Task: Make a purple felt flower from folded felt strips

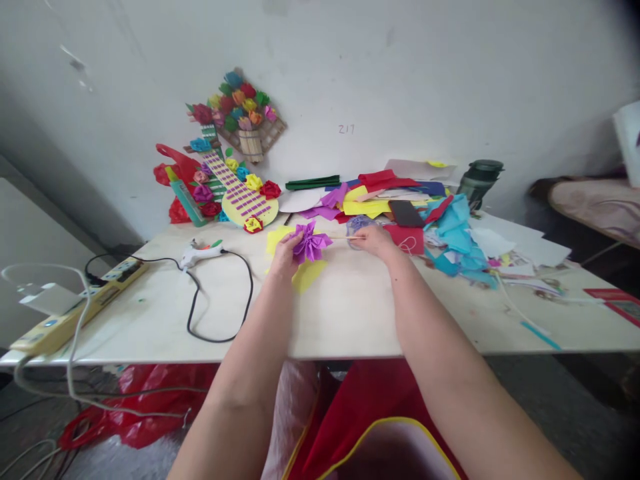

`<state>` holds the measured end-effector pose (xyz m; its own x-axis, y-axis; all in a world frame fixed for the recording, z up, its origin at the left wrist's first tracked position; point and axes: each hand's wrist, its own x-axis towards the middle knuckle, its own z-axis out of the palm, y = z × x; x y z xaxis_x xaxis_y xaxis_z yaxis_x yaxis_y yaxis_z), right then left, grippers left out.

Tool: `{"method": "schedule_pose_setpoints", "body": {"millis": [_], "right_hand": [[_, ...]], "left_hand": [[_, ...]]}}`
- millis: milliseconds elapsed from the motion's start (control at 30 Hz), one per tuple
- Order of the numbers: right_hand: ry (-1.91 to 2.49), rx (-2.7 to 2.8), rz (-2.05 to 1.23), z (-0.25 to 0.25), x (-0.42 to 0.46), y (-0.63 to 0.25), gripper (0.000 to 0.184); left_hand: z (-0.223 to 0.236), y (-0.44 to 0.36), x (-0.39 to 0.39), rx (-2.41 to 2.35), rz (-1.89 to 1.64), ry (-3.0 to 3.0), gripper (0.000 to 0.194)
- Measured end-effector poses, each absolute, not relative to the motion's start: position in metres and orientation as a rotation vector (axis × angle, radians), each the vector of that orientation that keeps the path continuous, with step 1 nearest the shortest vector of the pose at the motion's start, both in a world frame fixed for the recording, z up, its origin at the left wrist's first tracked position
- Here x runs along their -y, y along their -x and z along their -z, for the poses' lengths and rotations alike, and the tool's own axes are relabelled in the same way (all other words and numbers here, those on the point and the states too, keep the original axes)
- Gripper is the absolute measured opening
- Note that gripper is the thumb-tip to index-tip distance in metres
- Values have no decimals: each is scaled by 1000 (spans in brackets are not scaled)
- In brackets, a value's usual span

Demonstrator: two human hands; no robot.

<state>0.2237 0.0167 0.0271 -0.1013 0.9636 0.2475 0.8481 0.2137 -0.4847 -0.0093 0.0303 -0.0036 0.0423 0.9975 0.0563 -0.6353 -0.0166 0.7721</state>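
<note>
My left hand (286,255) is closed on the edge of a purple paper flower (312,243) with pointed, folded petals. A thin pale stick (344,237) runs from the flower toward the right, and the fingers of my right hand (371,240) pinch its far end. Both hands are just above the table. Under and behind the flower lie yellow paper sheets (309,275). Beside my right fingertips sits a small bundle of greyish-purple material (358,224), partly covered by the hand.
A white glue gun (201,255) with a black cord lies left, near a power strip (85,303). Paper-flower crafts (245,197) and a glue bottle (186,197) stand at the back left. Coloured paper (370,193), a dark phone-like slab (406,214), blue crepe (453,233) and a bottle (479,183) fill the back right.
</note>
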Motion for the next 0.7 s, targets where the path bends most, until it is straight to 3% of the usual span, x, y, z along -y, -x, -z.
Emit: {"method": "schedule_pose_setpoints", "body": {"millis": [133,233,333,467,700], "right_hand": [[1702,2245,-139,-35,-10,-200,23],[1476,2280,-367,-30,-13,-190,23],[1359,2188,-499,-19,-21,-193,22],[1454,1987,-362,-14,-27,-205,38],[1340,1724,-550,-23,-22,-208,35]], "left_hand": [[0,2,-19,-653,-1372,-853,26],[-2,-7,-11,-660,-1275,-961,29],[-3,-11,-7,-672,-1258,-965,31],[1,-10,-7,-662,-1257,-951,31],[6,-8,-8,-692,-1112,-995,31]]}}
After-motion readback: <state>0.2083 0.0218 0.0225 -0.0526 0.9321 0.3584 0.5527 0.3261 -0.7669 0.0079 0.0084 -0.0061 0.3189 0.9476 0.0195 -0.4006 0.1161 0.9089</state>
